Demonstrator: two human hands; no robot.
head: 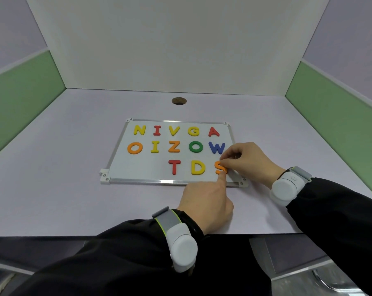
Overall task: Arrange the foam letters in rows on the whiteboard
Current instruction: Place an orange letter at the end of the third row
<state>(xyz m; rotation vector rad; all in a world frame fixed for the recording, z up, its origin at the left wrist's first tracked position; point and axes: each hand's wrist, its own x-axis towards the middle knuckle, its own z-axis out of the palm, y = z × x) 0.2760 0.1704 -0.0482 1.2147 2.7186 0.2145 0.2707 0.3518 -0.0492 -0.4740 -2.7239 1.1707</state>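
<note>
Whiteboard (125, 159) flat on a pale lilac table (63, 189), framed in metal, near the front edge. Three rows of foam letters on it. Far row: yellow N (139, 130), red I (157, 130), yellow V (174, 130), yellow G (194, 131), red A (213, 131). Middle row: orange O (135, 148), yellow I (155, 146), orange Z (174, 146), green O (195, 146), blue W (216, 147). Near row, filling only the right part: red T (174, 166), yellow D (198, 167), orange S (220, 168) at the right end, just beside the D.

Right hand (248, 161) over the board's right edge, thumb and fingertips pinched on the top of the S. Left hand (204, 205) curled into a loose fist on the table before the board, forefinger stretched out, tip pressing the lower curve of the S; nothing gripped in it. Black sleeves on both arms, a grey-white band on each wrist. Round dark hole (179, 101) in the table beyond the board.
</note>
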